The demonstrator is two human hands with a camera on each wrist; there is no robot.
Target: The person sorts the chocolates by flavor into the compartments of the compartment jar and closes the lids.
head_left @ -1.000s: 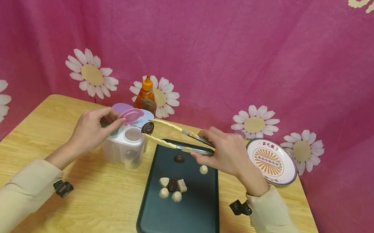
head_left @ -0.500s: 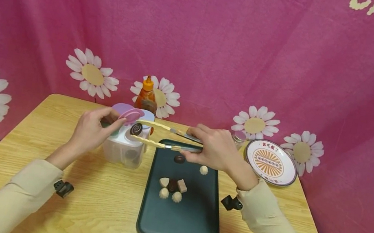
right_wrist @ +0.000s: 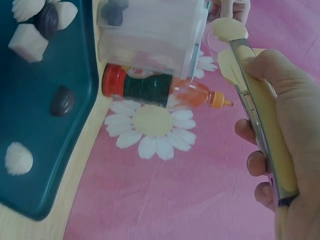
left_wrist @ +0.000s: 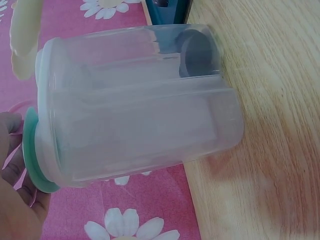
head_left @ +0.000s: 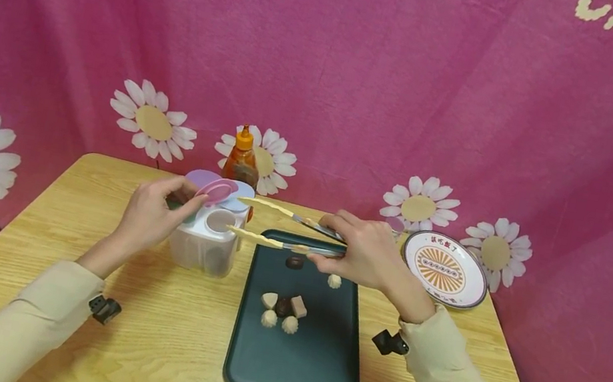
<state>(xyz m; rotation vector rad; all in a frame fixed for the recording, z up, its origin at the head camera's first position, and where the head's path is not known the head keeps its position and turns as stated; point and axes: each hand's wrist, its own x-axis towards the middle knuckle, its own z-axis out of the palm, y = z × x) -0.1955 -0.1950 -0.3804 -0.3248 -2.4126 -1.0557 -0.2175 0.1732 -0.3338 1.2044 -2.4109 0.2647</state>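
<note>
A clear storage box [head_left: 199,249] with a white top and round coloured lids stands at the table's left back. My left hand [head_left: 157,210] pinches its raised pink lid [head_left: 218,191], baring a round opening [head_left: 220,222]. Near that opening are the spread, bare tips of the tongs [head_left: 256,237], which my right hand [head_left: 363,251] grips. A dark chocolate [left_wrist: 198,53] lies at the box's bottom in the left wrist view. There, the green lid [left_wrist: 37,155] is beside my left fingers. Right of the box, a dark tray [head_left: 292,364] bears several white, pink and dark chocolates [head_left: 283,307].
An orange sauce bottle [head_left: 241,160] stands behind the box. At the back right a patterned plate [head_left: 444,268] leans against the pink flowered curtain [head_left: 348,90]. A small jar with a purple lid [head_left: 395,223] is partly hidden behind my right hand.
The tongs carried a dark swirled chocolate left to the box's opening and let it go. Now they are back slightly to the right, bare. My left hand has stayed on the pink lid.
</note>
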